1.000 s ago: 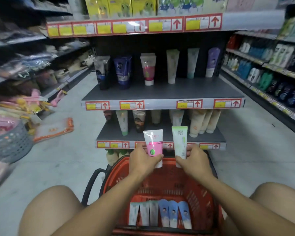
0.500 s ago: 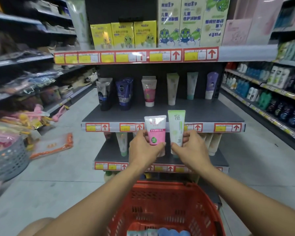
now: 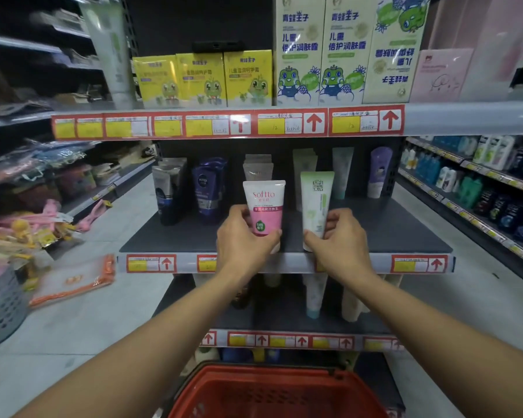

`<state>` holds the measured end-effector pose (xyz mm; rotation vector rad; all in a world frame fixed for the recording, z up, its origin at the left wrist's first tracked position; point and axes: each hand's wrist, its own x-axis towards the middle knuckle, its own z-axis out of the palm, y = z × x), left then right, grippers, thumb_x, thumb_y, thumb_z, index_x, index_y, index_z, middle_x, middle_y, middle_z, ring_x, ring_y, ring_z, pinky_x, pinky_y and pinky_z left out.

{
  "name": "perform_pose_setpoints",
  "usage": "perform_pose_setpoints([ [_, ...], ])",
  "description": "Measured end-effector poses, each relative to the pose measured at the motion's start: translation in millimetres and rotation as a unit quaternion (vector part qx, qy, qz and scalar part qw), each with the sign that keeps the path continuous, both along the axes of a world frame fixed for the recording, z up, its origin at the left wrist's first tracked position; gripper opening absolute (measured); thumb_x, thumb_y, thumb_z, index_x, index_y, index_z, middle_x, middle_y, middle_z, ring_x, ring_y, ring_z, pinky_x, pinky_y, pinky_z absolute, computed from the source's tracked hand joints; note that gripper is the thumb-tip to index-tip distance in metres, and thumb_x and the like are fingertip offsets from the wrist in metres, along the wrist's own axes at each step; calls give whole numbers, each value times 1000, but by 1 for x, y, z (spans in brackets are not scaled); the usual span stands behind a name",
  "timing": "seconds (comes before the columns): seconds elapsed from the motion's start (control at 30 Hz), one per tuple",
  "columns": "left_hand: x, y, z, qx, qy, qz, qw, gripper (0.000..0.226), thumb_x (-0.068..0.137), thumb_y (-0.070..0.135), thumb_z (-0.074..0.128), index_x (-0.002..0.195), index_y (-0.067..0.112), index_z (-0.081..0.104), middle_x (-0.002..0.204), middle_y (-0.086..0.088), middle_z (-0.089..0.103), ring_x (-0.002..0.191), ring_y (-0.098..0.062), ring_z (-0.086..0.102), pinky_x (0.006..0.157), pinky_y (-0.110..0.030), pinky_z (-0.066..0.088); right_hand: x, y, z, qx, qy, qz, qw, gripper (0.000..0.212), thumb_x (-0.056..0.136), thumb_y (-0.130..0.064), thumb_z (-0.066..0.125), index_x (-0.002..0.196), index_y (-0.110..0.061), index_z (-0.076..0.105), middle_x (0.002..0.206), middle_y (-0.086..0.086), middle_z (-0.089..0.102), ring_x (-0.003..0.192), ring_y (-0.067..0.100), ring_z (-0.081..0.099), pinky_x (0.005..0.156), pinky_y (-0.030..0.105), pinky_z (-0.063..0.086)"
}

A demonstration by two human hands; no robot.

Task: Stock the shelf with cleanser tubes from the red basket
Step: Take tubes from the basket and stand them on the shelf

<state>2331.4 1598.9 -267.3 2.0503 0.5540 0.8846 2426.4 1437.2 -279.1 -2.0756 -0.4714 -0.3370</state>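
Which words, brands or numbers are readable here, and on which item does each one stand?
"softto": pink tube in the left hand.
"NIVEA": dark blue tube on the shelf.
"青蛙王子": tall frog boxes on the top shelf.
"12": a top-shelf price tag.
Green tube in the right hand, other tags: unreadable.

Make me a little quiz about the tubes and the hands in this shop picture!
1. True or false: the left hand holds the pink tube.
2. Which tube does the right hand hold? A) purple B) green C) black
3. Fill in: the red basket sits ____ the hands.

Key: 1 true. 2 B, the green tube. 3 below.
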Motion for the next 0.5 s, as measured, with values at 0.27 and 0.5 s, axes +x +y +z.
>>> perform_pose_setpoints([
  [0.27,40,25,-10,8,23,11,1000,65,76,32,92,127,20,56,115,2,70,104,-15,68,70,-12,44,35,23,-13,-19,-10,-1,1000,45,77,-38,83,103,-30,47,104,-3,64,92,15,66,79,42,60],
  [0.5,48,29,-24,19,9,20,1000,70,73,38,92,129,20,53,118,1,67,106,-17,66,79,-21,52,38,26,-17,-23,0,-11,1000,52,75,-45,80,112,-29,46,109,-4,64,97,17,66,82,44,60],
])
